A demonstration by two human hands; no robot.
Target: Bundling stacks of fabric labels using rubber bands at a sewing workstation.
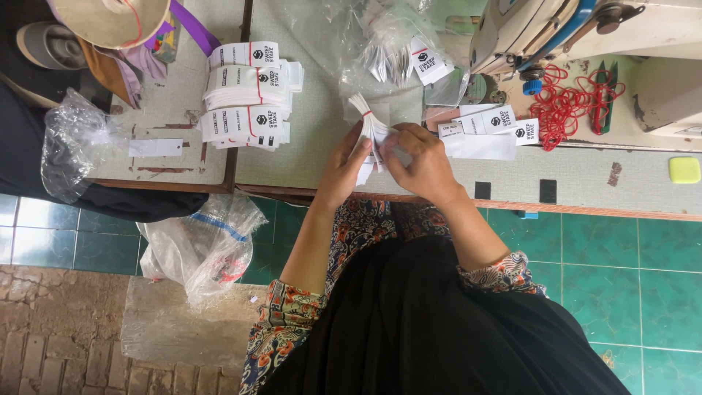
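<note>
Left hand (344, 168) and right hand (424, 164) grip a banded tag bundle (371, 132) over the table (322, 110)

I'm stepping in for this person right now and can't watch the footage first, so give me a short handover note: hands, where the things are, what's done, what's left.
Left hand: grips a bundle of white tags bound by a red rubber band, held above the table edge.
Right hand: on the same bundle, fingers working at its tags.
Done: three banded stacks lie piled to the left on the table.
Left: loose tags lie right of the hands; more sit in a clear bag behind. Spare red rubber bands lie by the sewing machine.
</note>
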